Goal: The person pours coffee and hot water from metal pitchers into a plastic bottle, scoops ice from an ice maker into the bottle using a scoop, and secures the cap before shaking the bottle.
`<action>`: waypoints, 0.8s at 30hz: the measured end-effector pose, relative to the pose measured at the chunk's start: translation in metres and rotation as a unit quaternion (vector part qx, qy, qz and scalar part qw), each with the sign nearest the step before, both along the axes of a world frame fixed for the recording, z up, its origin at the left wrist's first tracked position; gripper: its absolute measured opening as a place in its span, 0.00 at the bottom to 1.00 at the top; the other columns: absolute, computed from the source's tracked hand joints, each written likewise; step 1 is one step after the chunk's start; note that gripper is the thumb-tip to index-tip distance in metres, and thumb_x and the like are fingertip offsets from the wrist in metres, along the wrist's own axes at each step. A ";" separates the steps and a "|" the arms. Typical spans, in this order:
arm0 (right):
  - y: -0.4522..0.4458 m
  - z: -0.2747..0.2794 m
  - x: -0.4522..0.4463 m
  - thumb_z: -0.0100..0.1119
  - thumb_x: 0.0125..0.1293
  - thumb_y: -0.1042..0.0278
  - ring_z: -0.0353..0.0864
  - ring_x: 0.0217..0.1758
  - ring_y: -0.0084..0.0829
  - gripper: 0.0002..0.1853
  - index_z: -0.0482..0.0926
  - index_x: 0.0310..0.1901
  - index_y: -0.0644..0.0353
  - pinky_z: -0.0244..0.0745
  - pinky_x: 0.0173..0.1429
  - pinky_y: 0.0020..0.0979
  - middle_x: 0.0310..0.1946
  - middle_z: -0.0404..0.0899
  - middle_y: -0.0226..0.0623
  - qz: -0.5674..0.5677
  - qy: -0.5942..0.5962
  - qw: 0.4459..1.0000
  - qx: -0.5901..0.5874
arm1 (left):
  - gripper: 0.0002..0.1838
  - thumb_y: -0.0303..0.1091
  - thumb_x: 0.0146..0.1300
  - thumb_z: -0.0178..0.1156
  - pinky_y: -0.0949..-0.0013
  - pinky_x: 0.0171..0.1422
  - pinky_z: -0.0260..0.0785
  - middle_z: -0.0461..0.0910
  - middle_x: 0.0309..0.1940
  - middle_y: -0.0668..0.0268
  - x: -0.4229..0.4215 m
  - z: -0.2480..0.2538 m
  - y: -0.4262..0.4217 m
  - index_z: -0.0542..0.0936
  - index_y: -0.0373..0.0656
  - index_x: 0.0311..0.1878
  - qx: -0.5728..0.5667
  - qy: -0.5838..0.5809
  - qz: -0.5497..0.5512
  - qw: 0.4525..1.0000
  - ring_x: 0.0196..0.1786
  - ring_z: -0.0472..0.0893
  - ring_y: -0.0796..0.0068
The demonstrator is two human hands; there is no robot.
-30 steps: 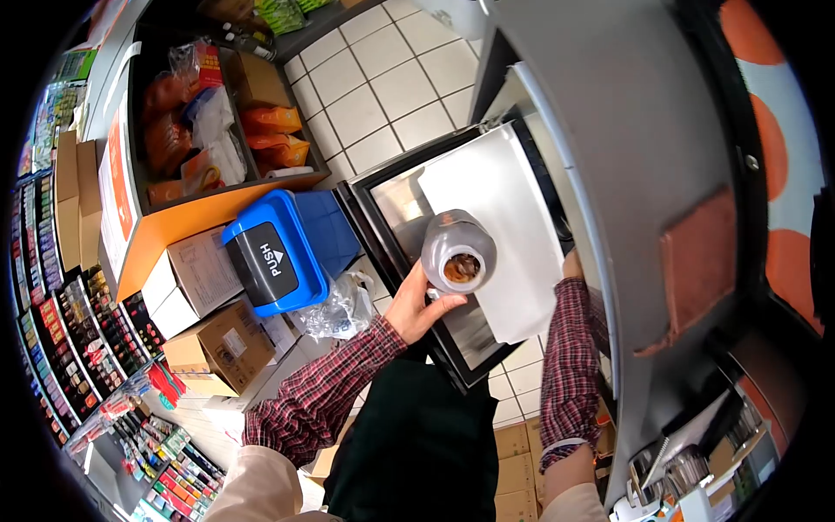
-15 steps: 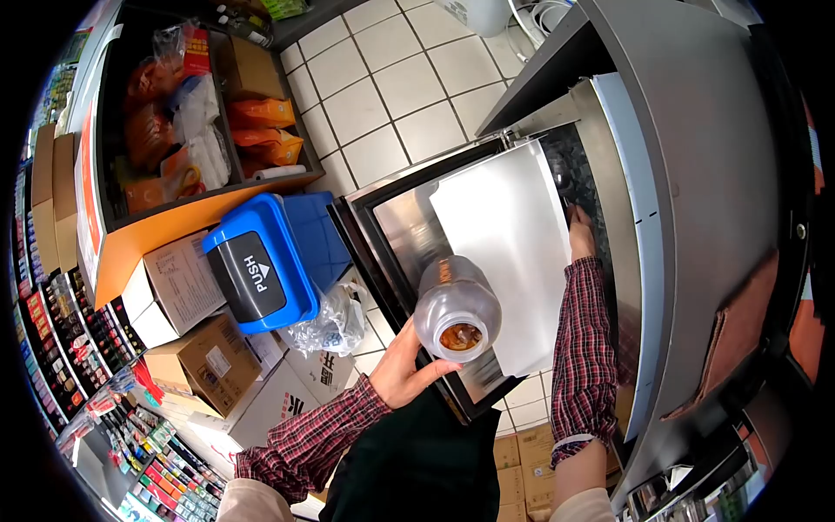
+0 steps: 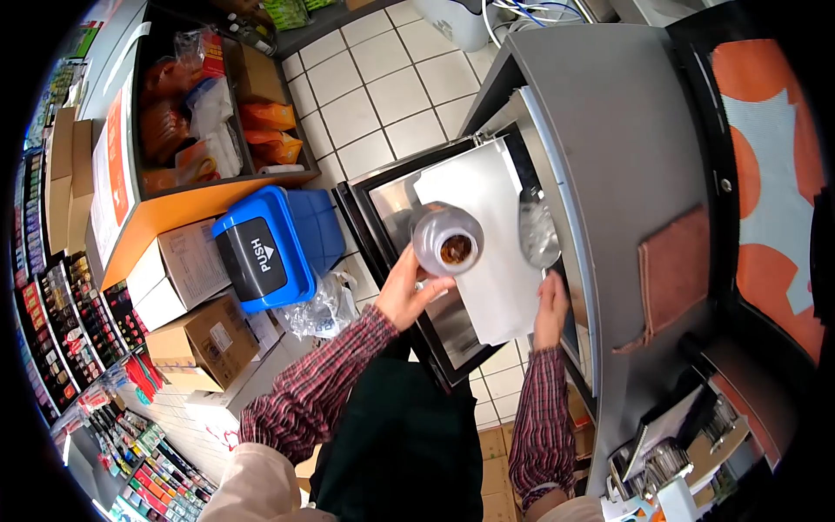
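A translucent wide-mouthed bottle with brown contents is gripped by my left hand, its open mouth facing me. My right hand is closed on the handle of a scoop, which holds clear, ice-like pieces. The scoop lies over the right edge of a white panel, beside the dark opening of a cabinet. Bottle and scoop are apart, with part of the panel between them.
An open door with a black seal extends from the grey cabinet. Left of it stand a blue bin with a PUSH lid, a clear plastic bag, cardboard boxes and a shelf unit of packets.
My right hand has come out of the cabinet opening, and the filled scoop is now visible in it. The camera view has shifted; my left hand still holds the bottle.
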State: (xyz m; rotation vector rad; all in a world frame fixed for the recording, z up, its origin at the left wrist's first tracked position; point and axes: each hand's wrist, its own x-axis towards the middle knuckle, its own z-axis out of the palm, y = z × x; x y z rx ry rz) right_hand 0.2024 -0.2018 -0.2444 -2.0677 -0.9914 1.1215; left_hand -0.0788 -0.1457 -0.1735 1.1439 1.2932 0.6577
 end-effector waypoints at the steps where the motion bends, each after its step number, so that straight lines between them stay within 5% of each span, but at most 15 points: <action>1: -0.013 0.024 -0.006 0.44 0.78 0.57 0.68 0.35 0.24 0.19 0.74 0.50 0.68 0.66 0.43 0.26 0.30 0.69 0.31 0.008 0.023 1.000 0.005 | 0.41 0.42 0.63 0.68 0.64 0.57 0.76 0.69 0.62 0.51 -0.001 -0.007 0.000 0.59 0.34 0.71 0.025 0.023 -0.016 0.999 0.58 0.78 0.63; 5: -0.055 0.120 -0.020 0.44 0.77 0.64 0.71 0.35 0.27 0.17 0.75 0.54 0.70 0.69 0.44 0.28 0.31 0.72 0.35 0.038 -0.014 0.997 -0.062 | 0.35 0.46 0.63 0.66 0.65 0.55 0.76 0.70 0.49 0.55 -0.002 -0.016 -0.001 0.64 0.32 0.63 0.068 0.063 -0.052 0.994 0.50 0.80 0.60; 8: -0.071 0.171 -0.024 0.45 0.76 0.66 0.74 0.37 0.32 0.16 0.76 0.54 0.69 0.70 0.46 0.31 0.34 0.76 0.39 0.068 -0.053 0.995 -0.045 | 0.36 0.41 0.64 0.67 0.63 0.58 0.75 0.71 0.54 0.55 -0.001 -0.028 -0.011 0.62 0.35 0.69 0.038 0.059 -0.092 0.993 0.58 0.77 0.61; 11: -0.073 0.204 -0.026 0.46 0.76 0.67 0.77 0.44 0.40 0.15 0.76 0.53 0.68 0.71 0.50 0.36 0.41 0.79 0.44 0.123 -0.126 0.984 -0.026 | 0.32 0.43 0.63 0.67 0.64 0.54 0.72 0.71 0.49 0.55 0.006 -0.033 -0.019 0.67 0.35 0.63 0.073 0.131 -0.165 0.975 0.50 0.76 0.61; 13: -0.074 0.215 -0.027 0.47 0.75 0.67 0.77 0.50 0.48 0.14 0.77 0.52 0.67 0.70 0.54 0.41 0.45 0.80 0.47 0.163 -0.170 0.971 -0.038 | 0.31 0.42 0.62 0.68 0.62 0.56 0.71 0.71 0.49 0.55 0.014 -0.030 -0.023 0.67 0.36 0.62 0.088 0.124 -0.181 0.972 0.51 0.75 0.58; 16: -0.080 0.217 -0.022 0.47 0.75 0.67 0.77 0.49 0.47 0.13 0.77 0.51 0.67 0.70 0.54 0.40 0.44 0.80 0.46 0.164 -0.182 0.968 -0.060 | 0.27 0.41 0.61 0.68 0.61 0.54 0.70 0.70 0.44 0.56 0.029 -0.032 -0.027 0.69 0.35 0.55 0.136 0.104 -0.170 0.970 0.47 0.74 0.58; 24: -0.104 0.201 -0.003 0.49 0.74 0.68 0.76 0.46 0.46 0.12 0.77 0.51 0.65 0.70 0.51 0.41 0.41 0.79 0.45 0.131 -0.194 0.972 -0.020 | 0.28 0.41 0.63 0.67 0.63 0.56 0.73 0.70 0.47 0.55 0.042 -0.035 -0.036 0.67 0.34 0.58 0.102 0.067 -0.168 0.978 0.49 0.75 0.59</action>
